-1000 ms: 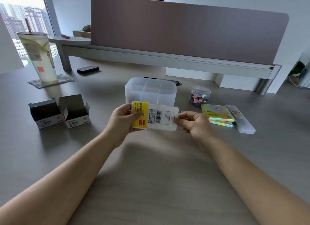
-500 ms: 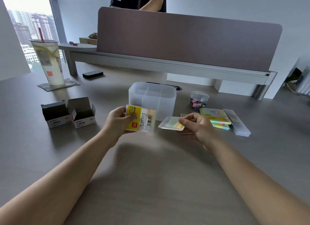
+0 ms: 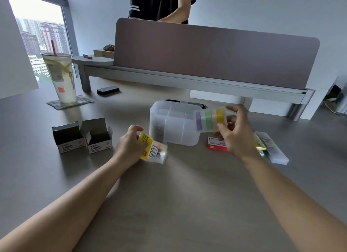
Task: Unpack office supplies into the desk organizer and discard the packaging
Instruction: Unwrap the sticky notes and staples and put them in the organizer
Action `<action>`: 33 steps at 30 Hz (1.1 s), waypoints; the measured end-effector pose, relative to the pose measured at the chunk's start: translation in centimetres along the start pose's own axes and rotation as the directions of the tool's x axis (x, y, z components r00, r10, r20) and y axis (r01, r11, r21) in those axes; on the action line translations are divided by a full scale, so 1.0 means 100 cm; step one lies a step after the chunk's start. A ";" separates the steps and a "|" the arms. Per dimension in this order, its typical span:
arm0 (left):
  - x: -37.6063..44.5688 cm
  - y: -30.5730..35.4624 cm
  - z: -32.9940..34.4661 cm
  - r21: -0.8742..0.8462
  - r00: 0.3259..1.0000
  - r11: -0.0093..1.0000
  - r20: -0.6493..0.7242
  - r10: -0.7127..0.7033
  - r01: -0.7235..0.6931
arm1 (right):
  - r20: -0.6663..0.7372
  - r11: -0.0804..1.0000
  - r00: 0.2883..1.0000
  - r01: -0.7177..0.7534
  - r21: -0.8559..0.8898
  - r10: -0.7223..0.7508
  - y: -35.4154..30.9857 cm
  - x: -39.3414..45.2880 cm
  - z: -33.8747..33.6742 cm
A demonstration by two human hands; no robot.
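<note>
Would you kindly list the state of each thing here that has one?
Sleeve: emptied, held by left hand.
Index tabs: out, held by right hand near organizer.
Two boxes: flaps open.
Cup: lidded, upright.

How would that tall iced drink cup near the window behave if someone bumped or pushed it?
The iced drink cup looks apt to tip: it is tall, narrow at the base and wider at the top. It appears nearly full, so probably heavy for its size, and a spill seems likely. It stands on a small mat, which might slide along with it.
</note>
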State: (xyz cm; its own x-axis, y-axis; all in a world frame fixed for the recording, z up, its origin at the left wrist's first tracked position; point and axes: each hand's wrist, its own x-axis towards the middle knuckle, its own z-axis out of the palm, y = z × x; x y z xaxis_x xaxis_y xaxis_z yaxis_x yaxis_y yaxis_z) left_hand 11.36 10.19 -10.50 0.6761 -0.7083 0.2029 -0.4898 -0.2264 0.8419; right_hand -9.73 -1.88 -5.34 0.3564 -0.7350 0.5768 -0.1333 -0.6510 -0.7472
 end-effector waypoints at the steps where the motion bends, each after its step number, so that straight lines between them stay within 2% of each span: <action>1: 0.003 -0.003 -0.001 0.068 1.000 0.998 -0.002 0.009 -0.009 | -0.025 1.000 1.000 0.015 -0.004 -0.015 -0.003 0.009 0.002; 4: 0.011 -0.010 -0.003 0.250 1.000 0.968 0.020 0.013 -0.018 | -0.073 0.985 0.991 0.100 -0.139 -0.111 -0.010 0.035 0.009; 9: 0.019 -0.012 -0.002 0.365 0.999 0.931 0.042 0.008 -0.023 | -0.058 0.954 0.981 0.163 -0.250 -0.183 -0.010 0.057 0.021; 13: 0.020 -0.007 0.000 0.395 0.998 0.916 0.039 0.058 -0.069 | 0.016 0.923 0.983 0.179 -0.340 -0.185 -0.003 0.065 0.024; 17: 0.024 0.006 0.003 0.312 0.966 0.921 -0.032 0.255 -0.233 | 0.097 0.903 0.987 0.160 -0.399 -0.132 0.000 0.069 0.028; 20: 0.034 0.017 0.007 0.328 0.933 0.877 0.046 0.356 -0.351 | 0.107 0.891 0.988 0.147 -0.429 -0.111 -0.002 0.074 0.029; 23: 0.045 0.019 0.014 0.407 0.926 0.832 0.150 0.347 -0.378 | 0.137 0.839 0.985 0.164 -0.519 -0.108 -0.005 0.078 0.028; 25: 0.048 0.016 0.017 0.421 0.922 0.820 0.159 0.353 -0.386 | 0.158 0.803 0.982 0.177 -0.569 -0.105 -0.006 0.079 0.029; 29: 0.045 0.011 0.017 0.437 0.916 0.807 0.129 0.380 -0.397 | 0.251 0.786 0.964 0.224 -0.576 -0.091 -0.007 0.079 0.033; 33: 0.040 0.009 0.016 0.391 0.915 0.827 0.169 0.367 -0.404 | 0.326 0.873 0.945 0.180 -0.453 -0.026 0.002 0.068 0.039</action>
State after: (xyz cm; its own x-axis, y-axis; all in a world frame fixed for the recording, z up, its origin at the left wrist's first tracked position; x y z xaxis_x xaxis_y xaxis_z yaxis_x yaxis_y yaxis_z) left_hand 12.72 6.07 -9.70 0.3453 -0.8442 0.4100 -0.8936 -0.1623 0.4184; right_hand -3.71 -6.22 -2.86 0.6414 -0.6159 0.4574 -0.4708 -0.7868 -0.3992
